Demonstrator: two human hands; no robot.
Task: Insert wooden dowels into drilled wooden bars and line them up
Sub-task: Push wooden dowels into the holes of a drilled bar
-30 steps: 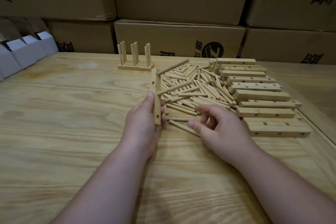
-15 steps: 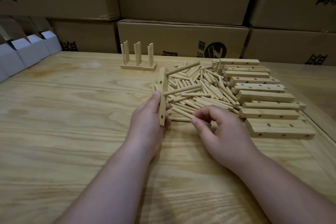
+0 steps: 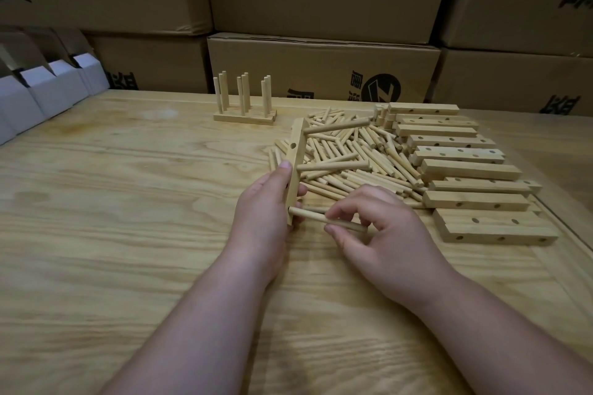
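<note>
Light wood-grain bench point(image 3: 112, 234); stacked cardboard cartons point(image 3: 321, 74) w/ black print behind; white folded boxes point(image 3: 41, 96) far left.

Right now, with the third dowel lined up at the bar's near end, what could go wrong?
1. The right hand pinches the dowel at a slant to the bar, so it may jam or miss the hole.
2. The left hand grips the bar only near its lower end; pushing could twist it and swing the two inserted dowels into the loose dowel pile.
</note>
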